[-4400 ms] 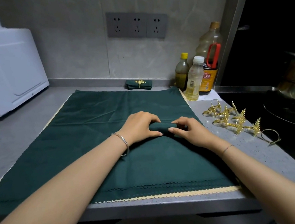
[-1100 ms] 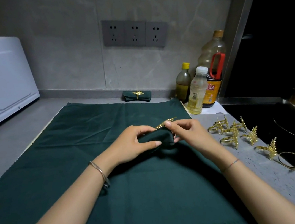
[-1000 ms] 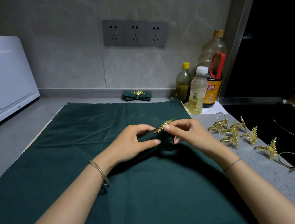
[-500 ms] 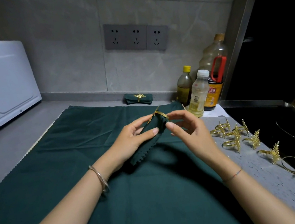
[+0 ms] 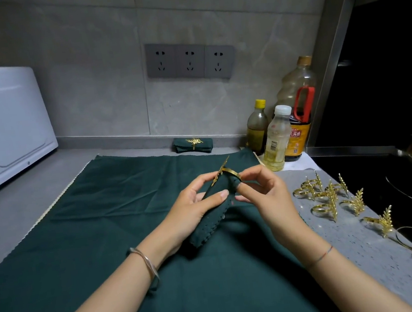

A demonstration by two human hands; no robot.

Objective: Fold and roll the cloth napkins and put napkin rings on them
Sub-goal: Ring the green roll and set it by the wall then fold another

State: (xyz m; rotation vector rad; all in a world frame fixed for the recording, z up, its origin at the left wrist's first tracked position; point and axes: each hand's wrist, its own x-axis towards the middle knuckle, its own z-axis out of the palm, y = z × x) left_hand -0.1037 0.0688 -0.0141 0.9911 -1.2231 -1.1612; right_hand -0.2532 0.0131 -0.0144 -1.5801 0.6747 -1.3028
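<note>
We see a dark green cloth (image 5: pixel 107 245) with a cream scalloped border. Over its middle, the rolled napkin (image 5: pixel 214 218) is the same dark green with a scalloped edge, and its ring (image 5: pixel 228 171) is gold with a leaf sprig. Right of the cloth, loose rings (image 5: pixel 330 196) show gold on the grey speckled counter (image 5: pixel 368 260). Left of it, the appliance (image 5: pixel 1 124) is white.

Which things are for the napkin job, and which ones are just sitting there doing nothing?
For the job: the rolled napkin in the left hand, the napkin ring the right hand pinches at its tip, the spare gold rings, the finished napkin by the wall.
Just lying about: the bottles, the wall sockets, the white appliance.
</note>
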